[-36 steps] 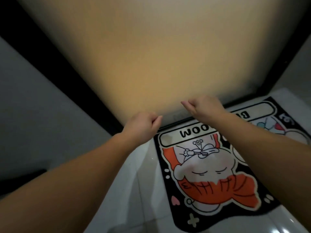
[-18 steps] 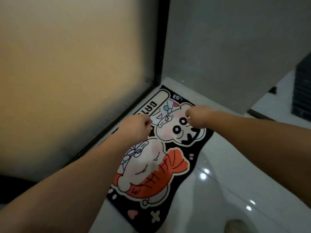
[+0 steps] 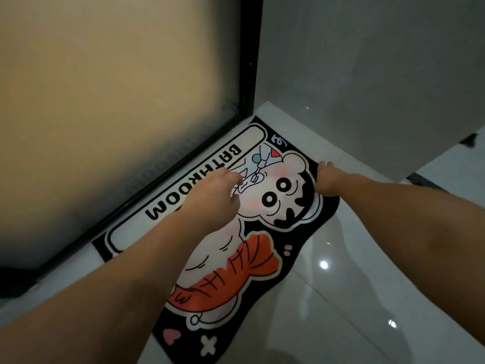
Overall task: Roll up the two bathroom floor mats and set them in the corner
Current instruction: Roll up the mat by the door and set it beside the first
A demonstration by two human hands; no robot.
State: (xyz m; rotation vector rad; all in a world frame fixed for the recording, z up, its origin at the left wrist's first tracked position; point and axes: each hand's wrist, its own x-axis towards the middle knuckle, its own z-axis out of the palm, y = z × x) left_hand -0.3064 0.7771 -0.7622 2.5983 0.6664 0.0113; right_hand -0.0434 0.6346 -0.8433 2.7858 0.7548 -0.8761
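One bath mat (image 3: pixel 253 261) lies flat on the white tile floor. It is black-edged with cartoon figures, an orange shape and the word BATHROOM. Its long side runs along the foot of a frosted glass door. My left hand (image 3: pixel 214 197) is over the middle of the mat near the lettering, fingers curled and holding nothing. My right hand (image 3: pixel 325 178) is at the mat's far right edge, fingers curled over the black border. No second mat is in view.
The frosted glass door (image 3: pixel 118 101) with its black frame (image 3: pixel 248 61) stands on the left. A grey wall (image 3: pixel 367 74) meets it at a corner just beyond the mat. Glossy white floor tiles (image 3: pixel 341 298) spread to the right.
The view swung right from the door to the corner. Both hands dropped from in front of the glass to the mat, and my right hand reached its right edge.
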